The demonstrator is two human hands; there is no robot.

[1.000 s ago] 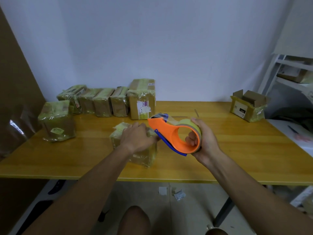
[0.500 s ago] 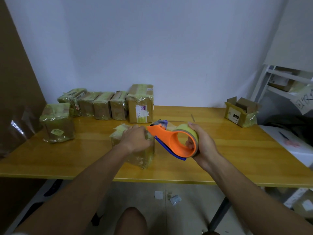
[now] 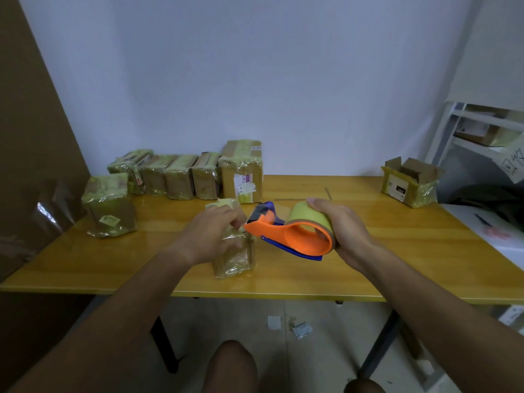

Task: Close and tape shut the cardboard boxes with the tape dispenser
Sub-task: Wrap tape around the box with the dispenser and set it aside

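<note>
A: Start at your fingers. Left hand (image 3: 211, 235): fingers curled over the top of the small taped box (image 3: 235, 258), fingertips seem to pinch at the tape end near the top right edge, hard to tell exactly. Looks like you're pinning the box so it won't slide while the tape gets pulled or cut.

B: And the right?

A: Right hand (image 3: 341, 232) is wrapped round the yellow roll of the tape dispenser (image 3: 286, 232), thumb on top, fingers through the orange ring. Its blade end points left, right up against the box top, just beside your left fingertips. Probably why it's tilted: to bring the cutter down on the tape.

B: Room to move?

A: Box sits near the front edge of the table (image 3: 397, 251), so don't drag it toward you. Bare table to the right of the dispenser. Finished boxes (image 3: 181, 180) line the back, well apart; one open box (image 3: 408, 181) at far right, probably next.
</note>
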